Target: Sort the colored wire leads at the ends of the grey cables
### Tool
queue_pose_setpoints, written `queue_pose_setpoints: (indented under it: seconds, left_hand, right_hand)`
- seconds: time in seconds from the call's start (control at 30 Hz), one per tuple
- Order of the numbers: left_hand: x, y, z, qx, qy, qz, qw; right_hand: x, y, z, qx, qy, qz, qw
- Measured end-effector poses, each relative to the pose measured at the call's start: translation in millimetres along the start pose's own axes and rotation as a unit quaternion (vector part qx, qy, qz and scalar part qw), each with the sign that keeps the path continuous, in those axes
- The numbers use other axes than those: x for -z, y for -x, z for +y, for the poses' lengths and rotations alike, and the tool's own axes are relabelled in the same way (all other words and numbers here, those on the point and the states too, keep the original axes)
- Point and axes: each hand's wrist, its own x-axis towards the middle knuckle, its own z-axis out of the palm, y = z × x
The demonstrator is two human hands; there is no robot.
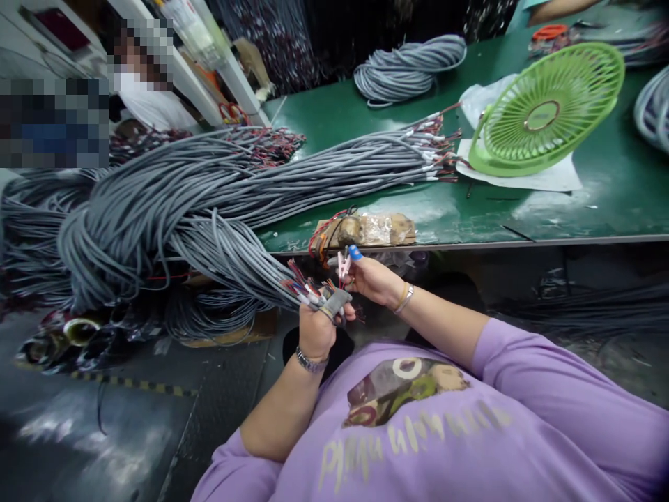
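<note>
Centre of the frame: the left grip is clamped around slim, round grey cables near their multicoloured wire ends; the right grip meets a small whitish piece, its closure unclear.

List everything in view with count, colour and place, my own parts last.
Table: one, green, across the back
Cables: many, grey, heaped over the table's left
Wires: many, red and other colours, at cable ends
Small parts: count unclear, white, front centre
Coils: at least two, grey, table's back and right
Fan: one, green, table's right
Paper: at least one, white, under the fan
Block: one, brown, table's front edge
Person: one, white top, back left
Arm: one, another person's, top right
Floor: one, grey, lower left
Shirt: one, purple, on you
Finger cap: one, blue, right fingertip
Watch: one, silver, left wrist
Left grip: one, closed on cable ends
Right grip: one, at the small parts
</note>
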Motion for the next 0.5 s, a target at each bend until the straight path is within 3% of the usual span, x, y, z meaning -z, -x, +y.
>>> queue_pose_setpoints:
  seconds: [0.3, 0.5]
  left_hand:
    - [-2.3, -6.9, -3.5, 0.030, -0.028, 0.009, 0.999]
    - [-1.2, -8.6, -6.1, 0.036, -0.027, 0.008, 0.999]
  right_hand:
    - [-7.4, -7.6, 8.9, 0.063, -0.042, 0.037, 0.996]
    - [-5.1, -5.5, 8.7, 0.015, -0.046, 0.017, 0.999]
